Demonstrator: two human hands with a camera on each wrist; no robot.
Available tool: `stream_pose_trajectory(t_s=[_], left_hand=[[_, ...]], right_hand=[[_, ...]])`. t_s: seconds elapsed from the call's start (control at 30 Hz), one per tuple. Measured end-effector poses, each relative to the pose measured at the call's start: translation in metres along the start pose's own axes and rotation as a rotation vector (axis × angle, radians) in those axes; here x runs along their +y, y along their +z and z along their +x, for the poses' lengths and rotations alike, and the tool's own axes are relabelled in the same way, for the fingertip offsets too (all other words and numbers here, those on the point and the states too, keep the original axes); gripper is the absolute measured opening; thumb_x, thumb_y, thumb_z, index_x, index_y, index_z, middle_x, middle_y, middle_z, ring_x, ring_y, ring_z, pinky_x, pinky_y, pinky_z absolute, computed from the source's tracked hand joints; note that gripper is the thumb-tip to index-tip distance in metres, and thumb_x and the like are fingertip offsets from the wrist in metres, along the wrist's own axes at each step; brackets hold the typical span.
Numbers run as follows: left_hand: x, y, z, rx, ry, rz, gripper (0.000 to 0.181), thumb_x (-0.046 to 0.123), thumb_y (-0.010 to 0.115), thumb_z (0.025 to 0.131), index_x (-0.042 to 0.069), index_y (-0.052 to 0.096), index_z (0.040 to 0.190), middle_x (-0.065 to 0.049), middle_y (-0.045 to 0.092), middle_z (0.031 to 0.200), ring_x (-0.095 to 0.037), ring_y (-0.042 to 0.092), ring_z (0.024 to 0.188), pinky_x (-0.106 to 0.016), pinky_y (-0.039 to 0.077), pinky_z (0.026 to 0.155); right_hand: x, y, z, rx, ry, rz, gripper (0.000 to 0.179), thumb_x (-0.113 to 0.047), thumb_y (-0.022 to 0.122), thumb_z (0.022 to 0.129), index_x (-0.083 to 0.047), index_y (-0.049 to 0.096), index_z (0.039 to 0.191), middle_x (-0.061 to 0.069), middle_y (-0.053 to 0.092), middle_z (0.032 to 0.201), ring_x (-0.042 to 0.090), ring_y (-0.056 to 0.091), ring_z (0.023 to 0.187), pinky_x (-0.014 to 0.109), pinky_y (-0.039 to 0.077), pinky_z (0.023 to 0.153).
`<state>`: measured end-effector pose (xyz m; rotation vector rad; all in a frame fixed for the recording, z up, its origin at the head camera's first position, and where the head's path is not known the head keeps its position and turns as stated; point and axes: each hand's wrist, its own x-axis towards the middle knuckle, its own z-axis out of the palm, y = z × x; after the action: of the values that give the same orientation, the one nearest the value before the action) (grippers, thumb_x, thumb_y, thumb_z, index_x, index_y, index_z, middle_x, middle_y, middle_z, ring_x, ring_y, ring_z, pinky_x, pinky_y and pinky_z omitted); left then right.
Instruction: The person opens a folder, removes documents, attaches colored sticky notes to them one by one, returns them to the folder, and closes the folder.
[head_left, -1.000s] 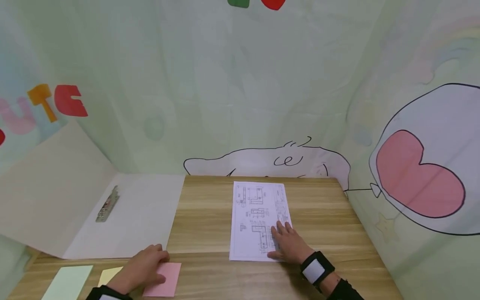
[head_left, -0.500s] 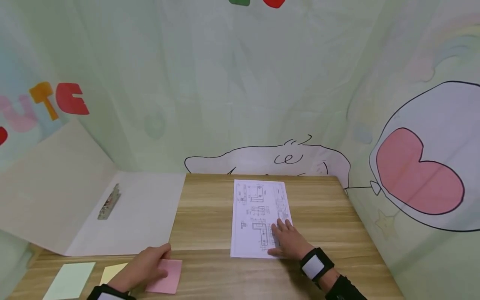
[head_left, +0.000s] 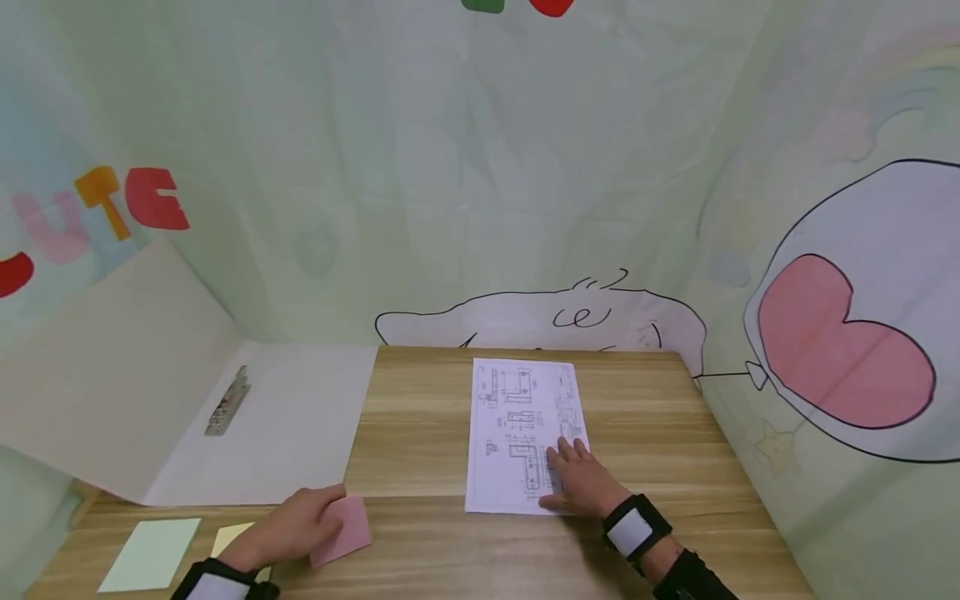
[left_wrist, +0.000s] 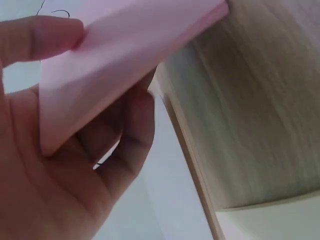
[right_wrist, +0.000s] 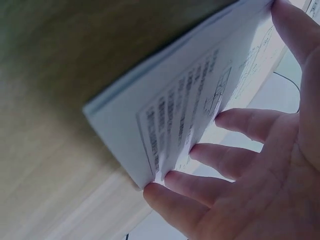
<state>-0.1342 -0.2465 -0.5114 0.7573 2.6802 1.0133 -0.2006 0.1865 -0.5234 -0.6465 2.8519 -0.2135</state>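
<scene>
My left hand point(head_left: 296, 525) pinches a pad of pink sticky notes point(head_left: 347, 530) at the table's front left. In the left wrist view the thumb lies on one face of the pink pad point(left_wrist: 115, 60) and curled fingers are behind it. On the printed technical drawing point(head_left: 501, 475), my right hand point(head_left: 585, 483) rests with its fingers spread. The right wrist view shows these fingertips touching the sheet point(right_wrist: 150, 100), which seems to be a thin stack at its edge.
A pale green pad point(head_left: 150, 554) and a yellow pad point(head_left: 231, 536) lie at the front left, the yellow one partly under my left arm. Behind them a white lever-arch folder point(head_left: 307, 417) lies opened, its metal clip point(head_left: 227, 402) showing. A printed cloth hangs behind the wooden table point(head_left: 420, 550).
My left hand has lifted the pink pad off the table and tilted it, shifting slightly right. The right hand stays on the drawing. The head view has turned slightly left.
</scene>
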Motion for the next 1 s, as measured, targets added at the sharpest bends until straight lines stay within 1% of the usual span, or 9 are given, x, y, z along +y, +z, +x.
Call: stream_pose_trajectory(t_s=[0.07, 0.17, 0.3, 0.53, 0.6, 0.7, 0.77, 0.87, 1.0], left_hand=[[0.000, -0.001, 0.000, -0.045, -0.062, -0.030, 0.011, 0.003, 0.053, 0.086, 0.014, 0.055, 0.089, 0.011, 0.043, 0.067, -0.002, 0.042, 0.059, -0.022, 0.034, 0.052], [-0.002, -0.001, 0.001, -0.080, -0.116, -0.055, 0.014, 0.000, 0.051, 0.084, 0.012, 0.054, 0.092, 0.007, 0.043, 0.068, -0.004, 0.042, 0.058, -0.022, 0.033, 0.052], [-0.004, -0.002, 0.002, -0.084, -0.144, -0.089, 0.014, -0.001, 0.052, 0.080, 0.011, 0.053, 0.088, 0.005, 0.042, 0.066, -0.006, 0.042, 0.055, -0.022, 0.033, 0.049], [-0.001, -0.016, 0.006, 0.023, -0.141, -0.058, 0.013, 0.000, 0.050, 0.084, 0.011, 0.057, 0.087, 0.005, 0.044, 0.067, -0.006, 0.041, 0.059, -0.022, 0.033, 0.053], [0.003, -0.022, 0.008, 0.054, -0.161, -0.056, 0.014, -0.001, 0.049, 0.085, 0.011, 0.056, 0.085, 0.004, 0.043, 0.067, -0.006, 0.041, 0.059, -0.022, 0.032, 0.053], [0.008, -0.025, 0.010, 0.088, -0.184, -0.098, 0.017, -0.002, 0.046, 0.086, 0.010, 0.058, 0.087, 0.002, 0.045, 0.067, -0.008, 0.043, 0.058, -0.022, 0.034, 0.052], [0.013, -0.023, 0.014, 0.097, -0.187, -0.138, 0.017, -0.003, 0.046, 0.086, 0.007, 0.059, 0.090, 0.001, 0.047, 0.068, -0.009, 0.045, 0.059, -0.023, 0.036, 0.052], [0.020, -0.017, 0.020, 0.087, -0.168, -0.209, 0.022, -0.002, 0.047, 0.087, 0.001, 0.062, 0.103, -0.001, 0.053, 0.074, -0.010, 0.048, 0.061, -0.024, 0.040, 0.053], [0.036, -0.005, 0.033, 0.075, -0.110, -0.252, 0.022, 0.006, 0.054, 0.090, 0.000, 0.062, 0.109, -0.001, 0.057, 0.079, -0.009, 0.051, 0.063, -0.024, 0.043, 0.055]], right_hand=[[0.000, 0.000, -0.001, -0.001, 0.006, 0.007, 0.082, -0.050, 0.072, 0.077, 0.002, 0.047, 0.136, 0.029, 0.037, 0.141, 0.050, 0.030, 0.130, 0.056, 0.025, 0.106], [0.001, 0.001, -0.001, -0.002, 0.010, 0.013, 0.082, -0.049, 0.073, 0.077, 0.002, 0.047, 0.135, 0.029, 0.037, 0.141, 0.050, 0.030, 0.129, 0.056, 0.026, 0.105], [0.000, 0.002, -0.001, -0.012, 0.020, 0.019, 0.082, -0.050, 0.073, 0.077, 0.001, 0.047, 0.136, 0.028, 0.037, 0.142, 0.050, 0.029, 0.130, 0.055, 0.026, 0.105], [-0.001, -0.002, 0.000, -0.017, 0.027, 0.026, 0.083, -0.049, 0.074, 0.076, 0.001, 0.046, 0.137, 0.028, 0.036, 0.143, 0.050, 0.028, 0.131, 0.056, 0.027, 0.105], [0.001, -0.002, 0.001, -0.016, 0.029, 0.025, 0.083, -0.049, 0.074, 0.077, 0.001, 0.046, 0.137, 0.027, 0.036, 0.143, 0.050, 0.028, 0.131, 0.056, 0.026, 0.105], [0.001, -0.004, 0.002, -0.016, 0.030, 0.032, 0.082, -0.048, 0.074, 0.076, 0.001, 0.047, 0.136, 0.027, 0.036, 0.142, 0.050, 0.028, 0.130, 0.056, 0.026, 0.105], [0.000, -0.005, 0.001, -0.010, 0.023, 0.046, 0.081, -0.047, 0.075, 0.076, 0.001, 0.048, 0.135, 0.028, 0.037, 0.141, 0.051, 0.029, 0.130, 0.057, 0.027, 0.104], [-0.004, -0.006, 0.000, 0.009, -0.009, 0.055, 0.079, -0.046, 0.076, 0.076, 0.002, 0.050, 0.133, 0.029, 0.039, 0.140, 0.051, 0.030, 0.129, 0.057, 0.028, 0.103], [-0.020, -0.008, -0.001, 0.066, -0.115, 0.039, 0.078, -0.049, 0.073, 0.077, 0.001, 0.050, 0.133, 0.025, 0.041, 0.140, 0.046, 0.034, 0.129, 0.053, 0.033, 0.102]])
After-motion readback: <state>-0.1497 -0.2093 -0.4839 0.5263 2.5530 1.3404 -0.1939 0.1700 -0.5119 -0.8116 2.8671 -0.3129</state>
